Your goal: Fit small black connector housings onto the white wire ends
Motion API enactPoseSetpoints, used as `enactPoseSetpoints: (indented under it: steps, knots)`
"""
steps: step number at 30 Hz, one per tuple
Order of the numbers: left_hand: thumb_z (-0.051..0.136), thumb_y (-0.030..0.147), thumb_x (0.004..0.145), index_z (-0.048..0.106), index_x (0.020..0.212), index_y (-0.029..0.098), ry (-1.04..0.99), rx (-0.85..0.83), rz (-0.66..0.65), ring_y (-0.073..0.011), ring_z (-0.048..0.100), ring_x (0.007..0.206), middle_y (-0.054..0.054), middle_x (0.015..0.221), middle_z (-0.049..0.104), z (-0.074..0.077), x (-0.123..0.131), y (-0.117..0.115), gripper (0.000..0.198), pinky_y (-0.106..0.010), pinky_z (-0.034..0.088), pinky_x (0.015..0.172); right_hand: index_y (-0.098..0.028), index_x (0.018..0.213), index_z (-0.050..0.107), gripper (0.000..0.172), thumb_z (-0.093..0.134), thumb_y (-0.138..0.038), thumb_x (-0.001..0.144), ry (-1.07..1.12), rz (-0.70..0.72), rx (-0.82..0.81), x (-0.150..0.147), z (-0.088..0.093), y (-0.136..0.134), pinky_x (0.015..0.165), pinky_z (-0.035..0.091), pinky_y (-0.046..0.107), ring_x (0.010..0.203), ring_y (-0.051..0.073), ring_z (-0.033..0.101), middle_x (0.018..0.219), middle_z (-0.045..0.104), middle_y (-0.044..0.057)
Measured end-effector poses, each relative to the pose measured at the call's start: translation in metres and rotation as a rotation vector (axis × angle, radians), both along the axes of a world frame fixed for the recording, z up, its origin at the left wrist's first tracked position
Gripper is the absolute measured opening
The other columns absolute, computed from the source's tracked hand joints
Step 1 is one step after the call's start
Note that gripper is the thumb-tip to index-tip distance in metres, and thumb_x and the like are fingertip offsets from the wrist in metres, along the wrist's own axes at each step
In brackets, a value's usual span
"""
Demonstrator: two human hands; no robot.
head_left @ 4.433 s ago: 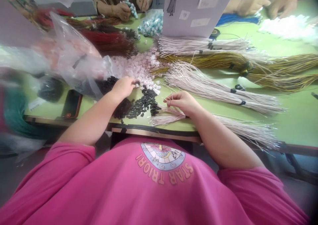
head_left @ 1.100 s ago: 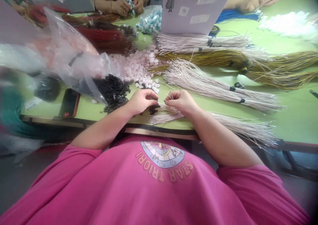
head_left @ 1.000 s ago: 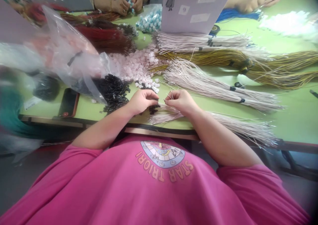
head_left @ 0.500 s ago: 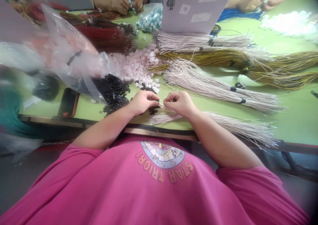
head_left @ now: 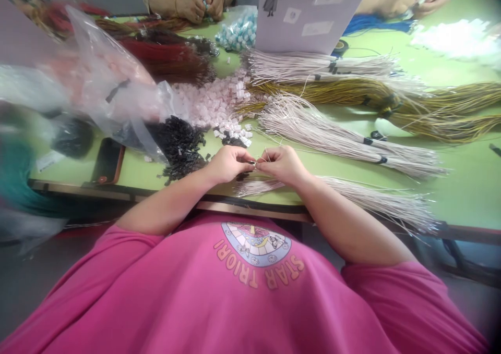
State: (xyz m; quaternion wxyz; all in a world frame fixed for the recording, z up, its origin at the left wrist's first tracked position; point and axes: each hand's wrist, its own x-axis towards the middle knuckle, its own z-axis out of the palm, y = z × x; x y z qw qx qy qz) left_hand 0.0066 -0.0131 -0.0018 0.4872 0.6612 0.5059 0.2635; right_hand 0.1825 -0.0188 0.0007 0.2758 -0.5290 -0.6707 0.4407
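Note:
My left hand [head_left: 229,163] pinches a small black connector housing [head_left: 251,162] between thumb and fingertips. Touching it tip to tip, my right hand [head_left: 285,165] is closed on a thin white wire [head_left: 266,154], whose end meets the housing; the exact joint is hidden by the fingers. Beneath both hands lies a bundle of white wires [head_left: 368,200] along the table's near edge. A heap of black connector housings [head_left: 180,148] is left of my left hand, and white connector housings [head_left: 235,134] lie just beyond it.
Further off are more white wire bundles [head_left: 336,132], yellow-brown wires [head_left: 348,89], a pile of pale pink housings [head_left: 215,101] and a plastic bag [head_left: 105,67]. A phone [head_left: 108,160] lies at left. A lilac panel [head_left: 305,17] stands across the table; co-workers' hands [head_left: 193,7] work beyond.
My hands have come closer together, so the fingertips now meet at the black housing and the wire end. The left hand has shifted slightly right and nearer my body.

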Motion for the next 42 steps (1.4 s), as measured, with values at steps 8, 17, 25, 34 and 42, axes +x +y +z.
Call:
enactPoseSetpoints:
  steps: [8,17,25,34,42]
  knots:
    - [0.063,0.03,0.07,0.068,0.084,0.019,0.358,0.336,-0.175,-0.016,0.058,0.084,-0.003,0.092,0.064,0.017,-0.023,0.005,0.019,-0.028,0.044,0.08,-0.014,0.071,0.067,0.023,0.064,-0.034,0.061,0.081,-0.001,-0.099,0.012,0.005,0.008,0.049,0.03,0.022,0.05,0.007,0.04,0.054,0.053,-0.002]
    - [0.048,0.019,0.077,0.064,0.105,0.021,0.902,0.41,0.034,-0.0235,0.056,0.088,-0.009,0.102,0.06,0.016,-0.076,0.069,0.032,-0.034,0.042,0.079,-0.014,0.074,0.067,0.022,0.064,-0.031,0.061,0.123,0.004,-0.175,0.012,0.006,0.009,0.049,0.033,0.022,0.048,0.007,0.042,0.057,0.058,0.0]
    - [0.054,0.02,0.074,0.065,0.095,0.021,0.807,0.406,-0.076,-0.021,0.055,0.087,-0.006,0.096,0.062,0.0,-0.077,0.085,0.024,-0.031,0.04,0.08,-0.013,0.071,0.065,0.021,0.062,-0.031,0.06,0.115,0.016,-0.174,0.011,0.007,0.007,0.045,0.028,0.022,0.044,0.005,0.037,0.054,0.055,-0.002]
    - [0.055,0.025,0.071,0.062,0.079,0.02,0.893,0.303,-0.075,-0.0212,0.056,0.073,-0.007,0.081,0.063,0.012,-0.086,0.064,0.012,-0.031,0.041,0.07,-0.014,0.067,0.064,0.016,0.059,-0.027,0.06,0.096,0.028,-0.187,0.008,0.012,0.005,0.045,0.028,0.021,0.044,0.005,0.037,0.052,0.054,-0.002]
    - [0.054,0.026,0.075,0.062,0.096,0.018,0.511,0.216,0.052,-0.0191,0.058,0.087,-0.006,0.1,0.065,0.034,-0.066,0.027,0.024,-0.032,0.044,0.081,-0.013,0.068,0.064,0.017,0.058,-0.028,0.061,0.12,0.014,-0.173,0.007,0.01,0.004,0.044,0.027,0.021,0.043,0.005,0.035,0.051,0.052,-0.002]
